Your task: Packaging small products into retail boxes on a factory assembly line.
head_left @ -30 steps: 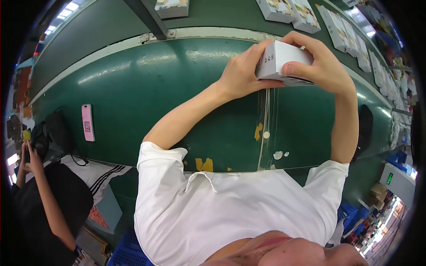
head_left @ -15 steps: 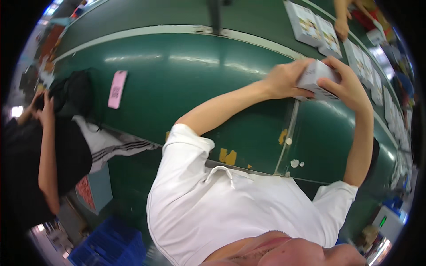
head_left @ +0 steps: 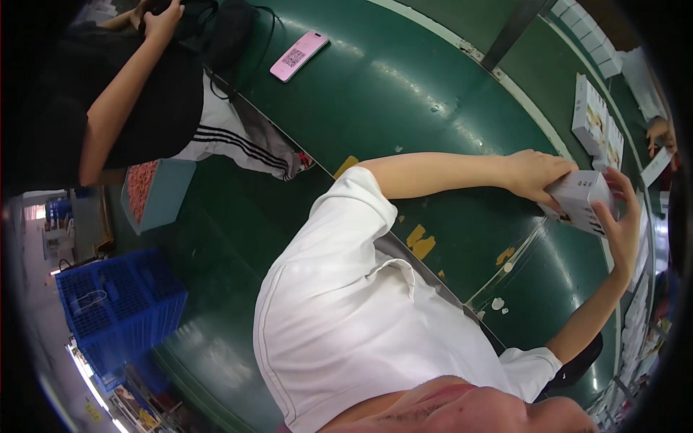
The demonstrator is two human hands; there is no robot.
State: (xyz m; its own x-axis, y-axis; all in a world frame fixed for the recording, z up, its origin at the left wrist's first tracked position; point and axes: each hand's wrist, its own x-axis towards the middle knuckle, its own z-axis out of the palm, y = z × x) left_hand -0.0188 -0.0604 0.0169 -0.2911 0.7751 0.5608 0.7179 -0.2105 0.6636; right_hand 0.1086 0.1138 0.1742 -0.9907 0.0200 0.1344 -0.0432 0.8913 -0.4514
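White box (head_left: 577, 193): held in both hands at the right of the view, by the far end of a taped seam (head_left: 530, 235) in the green table (head_left: 447, 94); cannot tell whether resting on the surface or lifted. Gripped on its left by the left hand (head_left: 540, 175), with fingers along the upper edge and thumb lower down, spread to the width of the box. Gripped on its right by the right hand (head_left: 621, 216), with thumb on the near face and fingers curled round behind. Held much the same way a second ago, but then seen at upper centre; now seen lower and farther right, with the whole view turned. Seen now with the pink phone (head_left: 299, 56) at upper middle instead of left, with the person in black (head_left: 173, 108) higher at upper left, and with the blue crate (head_left: 123, 289) largely in view rather than cut off at the lower edge. Held near picture-printed boxes (head_left: 592, 119), and joined at far right since then by another person's hand (head_left: 657, 133).
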